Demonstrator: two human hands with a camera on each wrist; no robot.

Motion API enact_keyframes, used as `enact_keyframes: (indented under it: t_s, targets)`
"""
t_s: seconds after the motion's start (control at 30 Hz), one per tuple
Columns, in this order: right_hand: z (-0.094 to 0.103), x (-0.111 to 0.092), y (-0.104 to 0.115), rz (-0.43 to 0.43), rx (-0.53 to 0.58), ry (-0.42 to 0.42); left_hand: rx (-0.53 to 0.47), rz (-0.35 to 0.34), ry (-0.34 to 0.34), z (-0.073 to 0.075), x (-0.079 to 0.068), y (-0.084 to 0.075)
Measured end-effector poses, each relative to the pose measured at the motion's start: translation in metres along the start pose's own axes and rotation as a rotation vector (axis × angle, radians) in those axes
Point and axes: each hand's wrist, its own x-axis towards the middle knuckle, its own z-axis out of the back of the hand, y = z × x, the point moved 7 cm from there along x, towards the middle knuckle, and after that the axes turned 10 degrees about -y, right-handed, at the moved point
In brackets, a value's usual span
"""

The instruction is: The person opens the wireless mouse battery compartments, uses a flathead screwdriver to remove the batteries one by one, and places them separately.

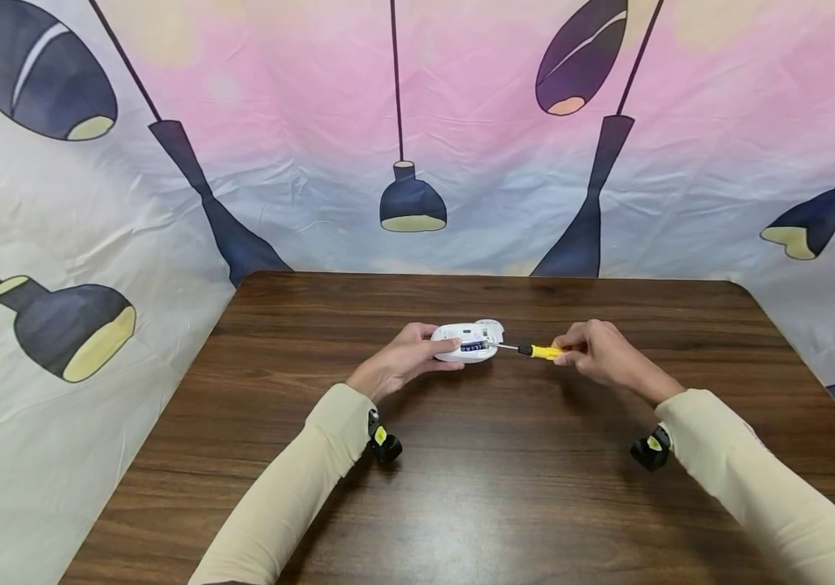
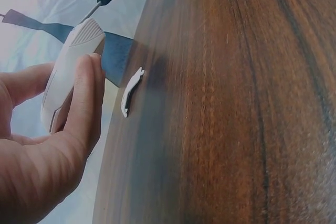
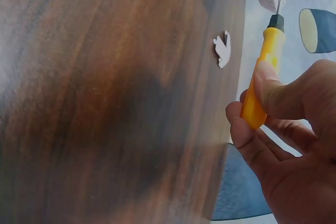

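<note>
A white computer mouse [image 1: 448, 331] is gripped in my left hand [image 1: 404, 357], its underside facing up and a dark blue battery [image 1: 473, 346] showing in its open compartment. My right hand [image 1: 600, 351] pinches the yellow handle of a screwdriver [image 1: 545, 353]. The screwdriver's metal shaft reaches to the right end of the mouse, beside the battery; whether the tip touches the battery cannot be told. Behind the mouse, a white battery cover [image 2: 131, 92] lies on the table, apart from both hands.
The brown wooden table [image 1: 505, 487] spreads beneath both arms. A printed cloth [image 1: 315, 195] with lamp shapes hangs behind its far edge and along the left side. Black wrist cameras [image 1: 386, 445] sit on both wrists.
</note>
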Motion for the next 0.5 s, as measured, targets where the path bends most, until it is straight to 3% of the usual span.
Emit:
enact_keyframes:
  t_s: [0.5]
  targets:
    - [-0.011,-0.009,-0.012,-0.042,0.117,-0.034,-0.017,0.009,0.011,-0.003,0.002,0.000]
